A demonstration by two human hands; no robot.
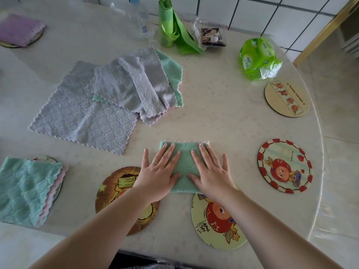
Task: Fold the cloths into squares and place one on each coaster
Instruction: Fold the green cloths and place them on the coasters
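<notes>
A folded green cloth [185, 158] lies flat on the table near me. My left hand [160, 171] and my right hand [210, 171] press on it with fingers spread, palms down. An orange coaster [114, 191] lies under my left forearm and a yellow coaster [215, 226] under my right wrist, the cloth's near edge overlapping it. To the right lie a red-rimmed coaster [285, 166] and a beige coaster [286, 99], both bare. At the left a folded green cloth [27, 189] covers a coaster [47, 159]. A folded purple cloth [19, 29] covers another coaster at the far left.
A pile of unfolded grey and green cloths [108, 98] lies in the middle of the table. Along the back stand a clear bottle [138, 22], a green bag roll [171, 26], a small box [211, 36] and a green tissue pack [258, 59]. The rounded table edge [320, 133] curves at the right.
</notes>
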